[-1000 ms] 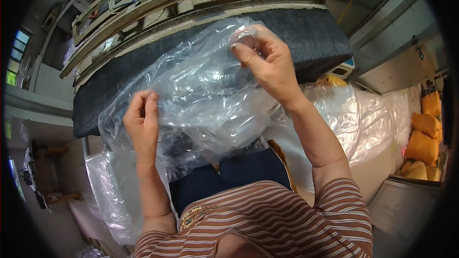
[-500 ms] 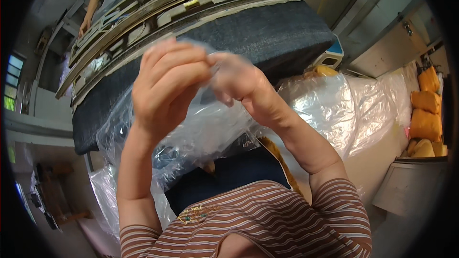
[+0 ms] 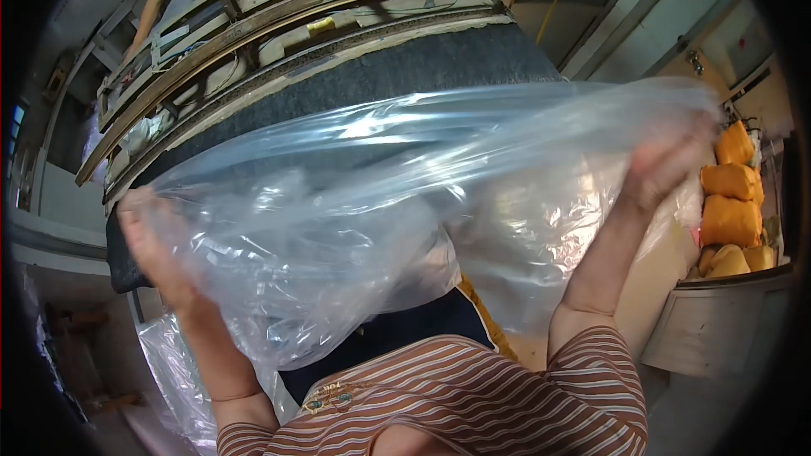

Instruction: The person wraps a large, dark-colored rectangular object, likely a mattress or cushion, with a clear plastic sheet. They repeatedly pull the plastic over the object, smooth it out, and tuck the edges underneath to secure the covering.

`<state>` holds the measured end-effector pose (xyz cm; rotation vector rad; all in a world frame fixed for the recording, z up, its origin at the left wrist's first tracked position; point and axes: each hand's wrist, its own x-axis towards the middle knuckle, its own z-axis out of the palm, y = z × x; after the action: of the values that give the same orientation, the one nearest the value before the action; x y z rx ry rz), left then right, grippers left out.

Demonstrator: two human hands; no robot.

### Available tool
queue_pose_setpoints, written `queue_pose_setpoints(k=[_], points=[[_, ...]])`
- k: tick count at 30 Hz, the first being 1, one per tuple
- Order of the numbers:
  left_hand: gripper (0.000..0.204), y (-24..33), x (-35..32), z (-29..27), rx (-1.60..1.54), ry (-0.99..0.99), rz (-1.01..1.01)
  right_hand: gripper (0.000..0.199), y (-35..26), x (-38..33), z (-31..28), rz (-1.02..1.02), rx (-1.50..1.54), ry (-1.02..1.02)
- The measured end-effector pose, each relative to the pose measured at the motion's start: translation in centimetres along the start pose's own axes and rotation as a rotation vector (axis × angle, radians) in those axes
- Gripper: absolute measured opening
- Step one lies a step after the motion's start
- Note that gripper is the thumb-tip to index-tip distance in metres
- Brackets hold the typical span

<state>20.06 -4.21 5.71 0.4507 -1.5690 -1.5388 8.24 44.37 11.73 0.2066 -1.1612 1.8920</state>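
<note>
A large clear plastic bag point(image 3: 363, 177) is stretched wide between my two hands, its top edge running across in front of the dark work surface. At the left, my left hand point(image 3: 156, 241) is closed on one end of that edge. Far to the right, my right hand point(image 3: 672, 156) grips the other end, blurred by motion and partly behind the film. Loose folds of the bag hang down over my lap.
Beyond the bag lies a machine bed with a dark cover point(image 3: 363, 76) and long metal rails point(image 3: 279, 13). More plastic sheeting point(image 3: 169, 355) lies low at the left. Stacked orange bundles point(image 3: 728, 219) stand at the right. A co-worker's arm point(image 3: 148, 17) reaches in at the far left.
My hands have moved from close together in the middle to far apart, left and right. The bag between them is now spread out wide.
</note>
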Motion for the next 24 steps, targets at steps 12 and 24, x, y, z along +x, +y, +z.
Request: queue_pose_setpoints(k=[12,24], points=[[0.033,-12.9,3.9,-35.2,0.84,0.232,-0.043,0.062,24.6,8.1,-6.6,-0.069,-1.661,-0.482],[0.038,-16.5,25.5,-45.8,1.432,-0.029,0.205,0.032,20.8,7.4,-0.3,-0.187,-1.575,-1.063]])
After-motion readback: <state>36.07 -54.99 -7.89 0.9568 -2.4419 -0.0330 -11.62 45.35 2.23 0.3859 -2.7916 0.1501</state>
